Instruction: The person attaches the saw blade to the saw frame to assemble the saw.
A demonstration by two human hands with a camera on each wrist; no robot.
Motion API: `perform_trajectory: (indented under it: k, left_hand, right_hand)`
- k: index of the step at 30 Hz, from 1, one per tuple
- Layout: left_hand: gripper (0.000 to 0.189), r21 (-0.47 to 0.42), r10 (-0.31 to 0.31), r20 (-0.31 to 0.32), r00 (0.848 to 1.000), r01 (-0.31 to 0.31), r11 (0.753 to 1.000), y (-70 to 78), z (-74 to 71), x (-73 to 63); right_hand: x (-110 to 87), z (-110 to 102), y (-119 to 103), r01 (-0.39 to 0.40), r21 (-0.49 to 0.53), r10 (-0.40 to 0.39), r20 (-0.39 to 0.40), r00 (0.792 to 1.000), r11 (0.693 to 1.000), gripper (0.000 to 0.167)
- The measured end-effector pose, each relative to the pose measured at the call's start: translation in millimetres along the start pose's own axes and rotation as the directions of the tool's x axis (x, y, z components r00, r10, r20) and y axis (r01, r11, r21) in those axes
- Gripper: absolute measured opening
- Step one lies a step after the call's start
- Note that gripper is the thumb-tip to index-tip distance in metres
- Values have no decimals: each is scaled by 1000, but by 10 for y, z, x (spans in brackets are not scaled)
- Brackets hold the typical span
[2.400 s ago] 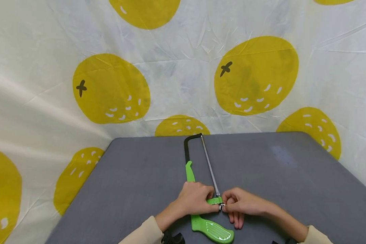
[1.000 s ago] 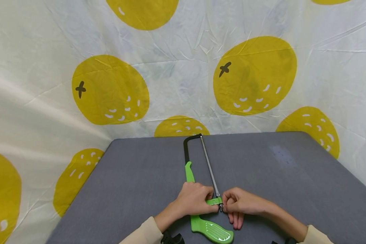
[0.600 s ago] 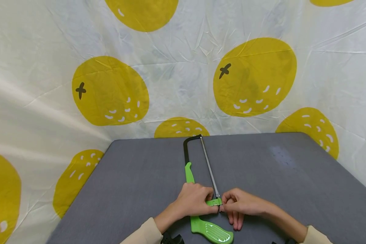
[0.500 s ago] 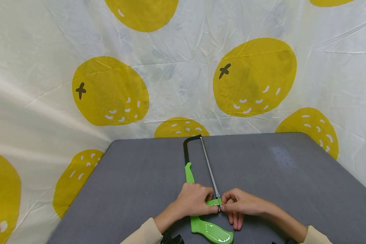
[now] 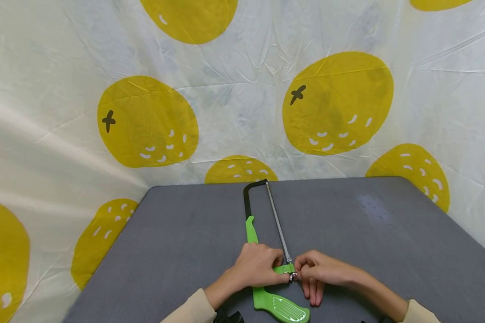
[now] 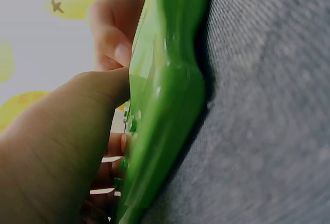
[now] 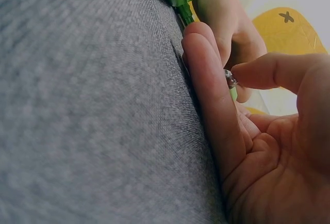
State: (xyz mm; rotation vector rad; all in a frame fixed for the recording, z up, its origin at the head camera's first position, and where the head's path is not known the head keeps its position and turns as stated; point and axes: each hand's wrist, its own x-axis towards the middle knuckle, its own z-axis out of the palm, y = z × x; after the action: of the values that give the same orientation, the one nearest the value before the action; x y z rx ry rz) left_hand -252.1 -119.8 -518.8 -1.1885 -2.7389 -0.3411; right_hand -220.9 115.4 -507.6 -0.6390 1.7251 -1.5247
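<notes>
A hacksaw (image 5: 252, 231) with a green handle and black front bow lies on the grey table. Its silver blade (image 5: 276, 220) runs from the far tip back to a green bracket. My left hand (image 5: 260, 264) grips the green frame near that bracket; the left wrist view shows its thumb against the green body (image 6: 165, 95). Behind the bracket sits a small metal wing nut (image 5: 293, 277). My right hand (image 5: 323, 269) has thumb and index finger at this wing nut, and in the right wrist view the thumb tip meets the metal nut (image 7: 230, 78). The other right fingers rest on the tabletop.
The grey cloth-covered table (image 5: 368, 233) extends on both sides of the hacksaw. Behind and to the left hangs a white curtain (image 5: 242, 107) with yellow fruit prints. The saw's far tip lies near the table's back edge.
The wing nut has turned between the right thumb and index finger and shows at a different angle. Both hands and the hacksaw have stayed in place.
</notes>
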Motion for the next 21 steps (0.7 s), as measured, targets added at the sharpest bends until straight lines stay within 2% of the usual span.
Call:
perform_trajectory:
  k: [9, 21]
  left_hand:
    - [37, -35, 10, 63, 998, -8, 999, -23, -50, 24]
    - [37, -98, 17, 118, 993, -5, 995, -72, -89, 18]
  right_hand:
    - [-4, -22, 14, -17, 5, 17, 2, 1000, 1000, 13]
    - [2, -6, 10, 8, 14, -8, -3, 1000, 1000, 14]
